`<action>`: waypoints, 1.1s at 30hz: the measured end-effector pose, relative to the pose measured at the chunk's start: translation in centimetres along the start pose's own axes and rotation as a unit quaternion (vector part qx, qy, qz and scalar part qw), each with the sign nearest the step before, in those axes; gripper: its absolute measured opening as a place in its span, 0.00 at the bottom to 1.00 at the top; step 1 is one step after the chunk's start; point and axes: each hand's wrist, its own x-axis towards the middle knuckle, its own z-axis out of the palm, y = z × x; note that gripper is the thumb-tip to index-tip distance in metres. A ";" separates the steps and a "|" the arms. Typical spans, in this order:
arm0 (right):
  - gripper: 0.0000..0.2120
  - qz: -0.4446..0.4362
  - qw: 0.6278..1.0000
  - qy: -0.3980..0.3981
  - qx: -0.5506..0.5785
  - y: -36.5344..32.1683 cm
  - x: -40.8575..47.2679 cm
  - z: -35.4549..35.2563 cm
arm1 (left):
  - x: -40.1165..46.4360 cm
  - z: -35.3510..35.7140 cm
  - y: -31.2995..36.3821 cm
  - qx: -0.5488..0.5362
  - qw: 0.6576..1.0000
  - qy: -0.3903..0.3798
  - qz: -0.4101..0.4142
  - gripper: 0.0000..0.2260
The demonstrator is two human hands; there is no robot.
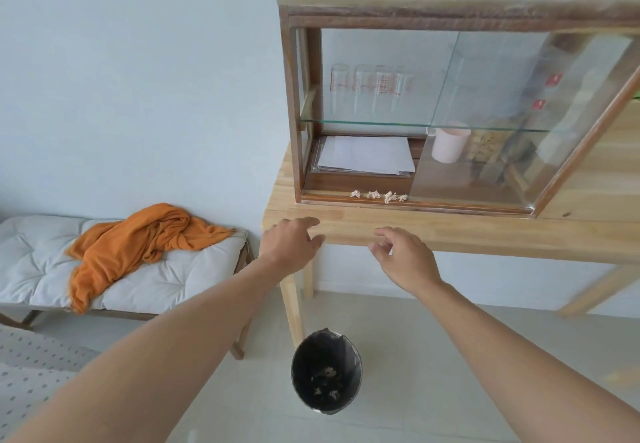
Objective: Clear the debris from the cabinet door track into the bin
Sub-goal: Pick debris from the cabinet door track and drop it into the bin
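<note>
Several small pale crumpled scraps of debris (378, 196) lie in a row on the wooden door track (329, 199) of a glass-fronted cabinet (294, 96). The left side of the cabinet stands open; the glass door (502, 113) covers the right. On the floor below, a round bin (326, 376) with a black liner holds a few scraps. My left hand (290, 244) hovers at the table's front edge, fingers apart and empty. My right hand (405, 258) hangs just below that edge, fingers loosely curled, nothing in it.
The cabinet sits on a light wooden table (485, 231). Inside are glasses (372, 87), a sheet of paper (367, 155) and a pink cup (448, 144). At the left stands a bench with a white cushion (34, 262) and an orange cloth (138, 241).
</note>
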 end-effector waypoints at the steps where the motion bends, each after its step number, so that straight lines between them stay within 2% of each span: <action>1: 0.18 -0.002 1.000 0.005 -0.004 -0.4 0.4 -0.6 | 0.6 -0.6 0.4 0.004 1.000 0.003 0.001 0.20; 8: 0.19 0.010 0.999 0.026 -0.047 -1.5 5.8 -2.7 | 5.9 -1.3 3.2 0.002 1.000 0.022 0.023 0.20; 18: 0.15 0.030 0.995 0.029 -0.094 -0.1 13.2 -0.8 | 12.7 3.7 5.6 0.015 0.999 0.012 0.029 0.17; 26: 0.11 0.020 0.997 0.036 -0.063 -0.2 13.6 -0.8 | 13.2 4.6 5.1 -0.040 0.996 0.071 0.030 0.08; 33: 0.11 0.013 0.998 0.048 -0.037 0.0 10.9 -1.0 | 11.8 3.5 5.6 -0.054 0.995 0.078 0.027 0.09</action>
